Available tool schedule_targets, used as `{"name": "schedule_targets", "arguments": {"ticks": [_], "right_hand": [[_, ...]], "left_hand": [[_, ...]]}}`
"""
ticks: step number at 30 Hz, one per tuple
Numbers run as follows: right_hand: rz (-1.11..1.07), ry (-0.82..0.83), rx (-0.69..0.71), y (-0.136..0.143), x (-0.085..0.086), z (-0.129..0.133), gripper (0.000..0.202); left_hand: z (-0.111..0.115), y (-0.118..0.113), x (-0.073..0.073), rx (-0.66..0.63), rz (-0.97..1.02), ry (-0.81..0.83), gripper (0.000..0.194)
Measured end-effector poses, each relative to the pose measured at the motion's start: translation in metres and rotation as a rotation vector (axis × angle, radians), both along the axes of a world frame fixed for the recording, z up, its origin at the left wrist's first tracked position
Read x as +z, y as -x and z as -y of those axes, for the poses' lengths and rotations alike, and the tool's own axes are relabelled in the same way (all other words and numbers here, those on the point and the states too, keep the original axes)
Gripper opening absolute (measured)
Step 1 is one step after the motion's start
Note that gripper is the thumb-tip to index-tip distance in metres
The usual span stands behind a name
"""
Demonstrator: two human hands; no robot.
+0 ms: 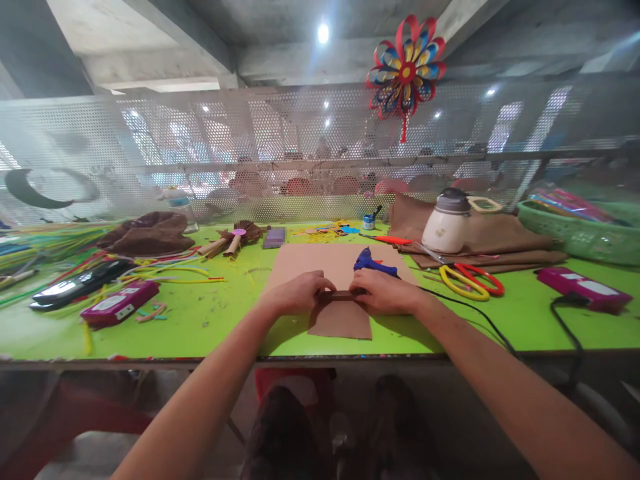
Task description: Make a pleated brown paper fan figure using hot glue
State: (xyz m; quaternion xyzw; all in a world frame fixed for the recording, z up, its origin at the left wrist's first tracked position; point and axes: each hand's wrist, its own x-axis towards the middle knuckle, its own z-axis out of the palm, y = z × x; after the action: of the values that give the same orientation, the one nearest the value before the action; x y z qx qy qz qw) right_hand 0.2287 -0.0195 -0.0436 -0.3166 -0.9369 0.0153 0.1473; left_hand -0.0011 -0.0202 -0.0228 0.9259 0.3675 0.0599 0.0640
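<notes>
A piece of brown paper (341,321) lies near the front edge of the table, its far edge turned over into a narrow roll. My left hand (296,293) closes its fingertips on the left end of that roll. At the right end, my right hand (384,292) pinches the same roll, fingers bent. Under and beyond both hands is a larger tan sheet (313,259). Just behind my right hand rests a blue glue gun (376,263), its lower part hidden by the hand.
Yellow-and-red-handled scissors (465,281), a white bottle (446,223) and a purple power strip (584,289) are on the right. Another purple power strip (120,303), a black glossy object (83,283) and pipe cleaners lie left. A perforated screen (280,147) rises behind the green table (200,327).
</notes>
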Motion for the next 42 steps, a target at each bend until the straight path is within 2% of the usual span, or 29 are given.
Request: {"name": "schedule_targets", "arguments": {"ticks": [3, 7, 11, 14, 18, 25, 35, 40, 42], "right_hand": [[0.008, -0.066, -0.021, 0.003, -0.001, 0.000, 0.013], [-0.034, -0.157, -0.082, 0.007, -0.002, 0.001, 0.013], [-0.089, -0.275, -0.097, 0.010, -0.001, 0.003, 0.013], [-0.155, -0.334, -0.066, 0.012, 0.001, 0.004, 0.016], [-0.236, -0.350, -0.030, 0.012, 0.001, 0.004, 0.018], [-0.367, -0.285, -0.011, 0.010, 0.002, 0.000, 0.015], [-0.405, -0.232, 0.003, 0.010, 0.002, 0.002, 0.017], [-0.509, -0.075, 0.011, 0.008, 0.006, 0.004, 0.017], [-0.583, 0.040, -0.031, 0.006, 0.008, 0.004, 0.027]], "left_hand": [[-0.003, -0.001, 0.004, 0.024, 0.029, 0.033, 0.043], [-0.013, -0.004, 0.021, 0.034, 0.161, 0.227, 0.027], [-0.020, -0.013, 0.032, 0.094, 0.201, 0.285, 0.045], [-0.021, -0.016, 0.027, 0.092, 0.244, 0.397, 0.046], [-0.017, -0.010, 0.014, 0.060, 0.437, 0.593, 0.044], [-0.013, -0.013, 0.014, 0.112, 0.526, 0.590, 0.035], [-0.013, -0.012, 0.009, 0.031, 0.521, 0.599, 0.034], [-0.016, -0.011, 0.008, 0.030, 0.484, 0.535, 0.036], [-0.018, -0.011, 0.007, 0.007, 0.486, 0.488, 0.037]]}}
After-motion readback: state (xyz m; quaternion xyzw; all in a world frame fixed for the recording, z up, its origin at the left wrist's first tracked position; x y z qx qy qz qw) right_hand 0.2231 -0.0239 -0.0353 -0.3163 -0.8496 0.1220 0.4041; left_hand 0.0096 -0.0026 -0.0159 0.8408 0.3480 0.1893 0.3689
